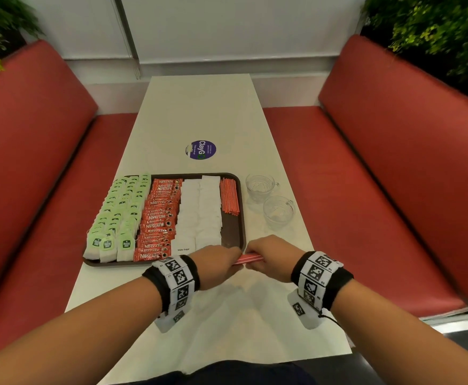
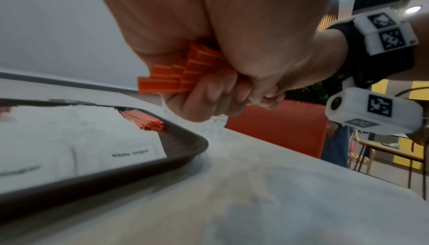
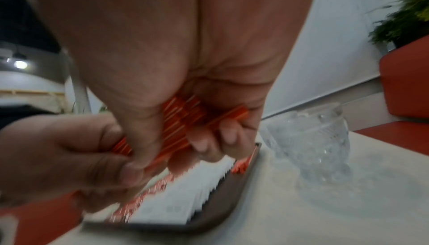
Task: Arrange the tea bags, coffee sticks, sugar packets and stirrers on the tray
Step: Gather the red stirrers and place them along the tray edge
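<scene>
Nearly done: tea bags [image 1: 117, 215], coffee sticks [image 1: 159, 218], sugar packets [image 1: 199, 212] and some stirrers [image 1: 229, 196] fill the tray [image 1: 237, 232], while both hands, left hand [image 1: 216, 263] and right hand [image 1: 273, 257], clamp a last stirrer bundle [image 1: 248, 258] at its near right corner.

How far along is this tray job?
Mostly done: tea bags, coffee sticks and sugar packets lie in rows on the tray, with some stirrers. Both hands, left and right, hold a last bundle to go on the tray.
</scene>
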`<state>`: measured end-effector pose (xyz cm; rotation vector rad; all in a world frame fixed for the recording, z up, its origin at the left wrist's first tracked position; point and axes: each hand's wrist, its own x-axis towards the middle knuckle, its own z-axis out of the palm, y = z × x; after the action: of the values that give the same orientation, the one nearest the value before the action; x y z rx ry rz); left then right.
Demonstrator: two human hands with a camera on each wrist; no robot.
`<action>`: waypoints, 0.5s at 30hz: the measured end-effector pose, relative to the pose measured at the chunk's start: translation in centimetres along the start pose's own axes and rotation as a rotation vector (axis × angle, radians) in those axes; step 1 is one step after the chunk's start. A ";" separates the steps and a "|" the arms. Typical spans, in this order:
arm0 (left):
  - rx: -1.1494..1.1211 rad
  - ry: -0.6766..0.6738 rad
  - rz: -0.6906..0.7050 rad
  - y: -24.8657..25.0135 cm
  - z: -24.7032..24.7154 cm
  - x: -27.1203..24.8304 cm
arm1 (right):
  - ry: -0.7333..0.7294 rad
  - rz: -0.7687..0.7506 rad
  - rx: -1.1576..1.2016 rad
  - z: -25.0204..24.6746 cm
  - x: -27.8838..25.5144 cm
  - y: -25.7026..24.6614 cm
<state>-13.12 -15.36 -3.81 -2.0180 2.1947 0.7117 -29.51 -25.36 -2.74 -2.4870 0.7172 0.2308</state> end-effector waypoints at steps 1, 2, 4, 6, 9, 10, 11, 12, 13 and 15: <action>-0.008 0.017 -0.009 -0.3 -0.5 -0.4 | 0.041 -0.006 0.034 -0.8 -0.2 0.2; -0.019 0.034 -0.022 -0.6 -1.1 -0.7 | 0.087 0.002 0.087 -1.6 -0.3 0.5; -0.040 0.061 -0.055 -1.0 -2.2 -1.2 | 0.168 0.044 0.242 -2.8 -0.2 0.8; -0.025 0.079 -0.069 -0.9 -3.1 -1.3 | 0.173 0.083 0.402 -3.2 0.4 0.8; 0.022 0.103 -0.044 -0.1 -4.1 -0.8 | 0.123 0.084 0.553 -2.9 1.3 -0.3; 0.037 0.112 -0.040 0.2 -4.4 -0.6 | 0.133 0.076 0.594 -2.8 1.5 -0.7; 0.045 0.120 -0.044 0.3 -4.6 -0.3 | 0.155 0.072 0.635 -2.8 1.7 -0.9; 0.044 0.122 -0.055 0.3 -4.7 -0.1 | 0.175 0.077 0.673 -3.0 1.9 -1.0; 0.033 0.123 -0.065 0.2 -4.8 0.1 | 0.184 0.083 0.715 -3.1 2.1 -1.1; 0.012 0.128 -0.078 -0.1 -5.0 0.2 | 0.175 0.098 0.829 -3.4 2.5 -0.9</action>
<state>-11.84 -17.45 0.57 -2.1869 2.1654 0.5742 -26.85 -27.68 -0.20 -1.6920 0.7993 -0.2201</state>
